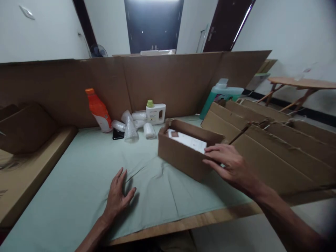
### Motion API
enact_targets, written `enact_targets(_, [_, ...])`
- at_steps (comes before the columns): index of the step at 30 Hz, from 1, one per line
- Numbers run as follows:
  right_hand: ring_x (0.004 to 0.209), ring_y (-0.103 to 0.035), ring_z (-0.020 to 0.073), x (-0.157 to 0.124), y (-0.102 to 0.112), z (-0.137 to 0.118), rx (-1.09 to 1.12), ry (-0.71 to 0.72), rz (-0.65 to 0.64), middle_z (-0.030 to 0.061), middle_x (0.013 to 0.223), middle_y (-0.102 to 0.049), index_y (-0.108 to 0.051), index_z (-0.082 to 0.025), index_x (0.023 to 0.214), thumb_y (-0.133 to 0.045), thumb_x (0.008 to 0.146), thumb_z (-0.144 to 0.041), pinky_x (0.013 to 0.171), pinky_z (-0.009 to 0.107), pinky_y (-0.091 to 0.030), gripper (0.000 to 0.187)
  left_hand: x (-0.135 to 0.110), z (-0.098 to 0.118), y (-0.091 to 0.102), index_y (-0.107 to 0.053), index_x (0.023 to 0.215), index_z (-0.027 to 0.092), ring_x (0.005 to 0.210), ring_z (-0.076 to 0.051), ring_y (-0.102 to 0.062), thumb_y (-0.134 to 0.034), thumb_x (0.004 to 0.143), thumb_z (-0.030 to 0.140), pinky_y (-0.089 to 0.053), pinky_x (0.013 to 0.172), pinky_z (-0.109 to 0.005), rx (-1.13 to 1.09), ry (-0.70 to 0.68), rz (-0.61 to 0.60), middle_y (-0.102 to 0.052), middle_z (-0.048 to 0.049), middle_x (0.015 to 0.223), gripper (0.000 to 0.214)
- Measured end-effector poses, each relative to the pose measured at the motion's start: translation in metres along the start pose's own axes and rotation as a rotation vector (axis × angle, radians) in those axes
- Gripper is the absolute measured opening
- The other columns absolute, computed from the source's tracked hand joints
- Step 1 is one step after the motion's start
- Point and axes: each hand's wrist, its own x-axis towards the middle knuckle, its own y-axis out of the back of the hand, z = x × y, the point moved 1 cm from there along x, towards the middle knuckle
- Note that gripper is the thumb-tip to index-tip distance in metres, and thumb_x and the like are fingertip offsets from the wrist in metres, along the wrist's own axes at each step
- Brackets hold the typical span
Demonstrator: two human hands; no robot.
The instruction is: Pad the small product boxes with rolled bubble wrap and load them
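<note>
My left hand (117, 194) lies flat on the pale green cloth (86, 175), fingers stretched out and holding nothing. My right hand (228, 163) rests on the near right corner of an open cardboard box (181, 154), fingers extended over its rim and touching a white flat item (187, 140) lying inside. The box sits at the middle right of the table, its flaps up.
An orange bottle (99, 110), several bubble-wrap rolls (131, 126), a dark phone (118, 134) and a white jug with a green cap (155, 112) stand at the back. A teal detergent jug (220, 95) and flattened cartons (273, 143) fill the right. A cardboard wall (168, 80) lines the rear.
</note>
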Motion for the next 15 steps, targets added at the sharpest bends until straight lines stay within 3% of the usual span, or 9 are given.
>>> enact_targets(3, [0.121, -0.064, 0.0315, -0.031, 0.01, -0.02, 0.118, -0.053, 0.065, 0.0059, 0.121, -0.074, -0.072, -0.033, 0.111, -0.062, 0.091, -0.052, 0.108, 0.053, -0.043, 0.03, -0.005, 0.015, 0.0, -0.03, 0.157, 0.02, 0.146, -0.035, -0.043, -0.065, 0.088, 0.041, -0.042, 0.116, -0.056, -0.12, 0.031, -0.041, -0.042, -0.0194, 0.158, 0.08])
enact_targets(5, [0.132, -0.057, 0.0329, -0.051, 0.006, -0.017, 0.163, -0.17, 0.11, 0.0074, 0.142, -0.063, -0.062, -0.033, 0.133, -0.07, 0.085, -0.057, 0.113, 0.053, -0.041, 0.055, -0.008, 0.026, 0.0, -0.026, 0.158, 0.019, 0.146, -0.036, -0.042, -0.066, 0.086, 0.042, -0.04, 0.118, -0.055, -0.186, 0.068, -0.072, -0.041, -0.0194, 0.159, 0.086])
enact_targets(7, [0.13, -0.059, 0.0331, -0.068, -0.011, -0.007, 0.222, -0.295, 0.06, 0.01, 0.146, -0.06, -0.051, -0.031, 0.145, -0.073, 0.081, -0.059, 0.108, 0.05, -0.047, 0.073, -0.007, 0.035, -0.002, -0.027, 0.158, 0.017, 0.145, -0.036, -0.043, -0.067, 0.083, 0.043, -0.041, 0.117, -0.053, -0.233, 0.108, -0.114, -0.042, -0.0194, 0.159, 0.088])
enact_targets(11, [0.1, -0.074, 0.0323, -0.082, -0.074, 0.006, 0.402, -0.43, -0.148, 0.0139, 0.119, -0.074, -0.06, -0.021, 0.134, -0.074, 0.075, -0.056, 0.083, 0.045, -0.062, 0.07, -0.004, 0.044, -0.006, -0.03, 0.157, 0.014, 0.146, -0.035, -0.043, -0.063, 0.083, 0.043, -0.042, 0.118, -0.05, -0.252, 0.114, -0.152, -0.041, -0.0191, 0.16, 0.086])
enact_targets(15, [0.098, -0.074, 0.0331, -0.076, -0.12, -0.015, 0.539, -0.505, -0.19, 0.013, 0.108, -0.078, -0.07, -0.02, 0.11, -0.069, 0.078, -0.05, 0.084, 0.046, -0.062, 0.044, -0.011, 0.042, -0.011, -0.029, 0.159, 0.014, 0.148, -0.033, -0.041, -0.059, 0.086, 0.038, -0.042, 0.118, -0.049, -0.253, 0.144, -0.157, -0.042, -0.0183, 0.159, 0.083])
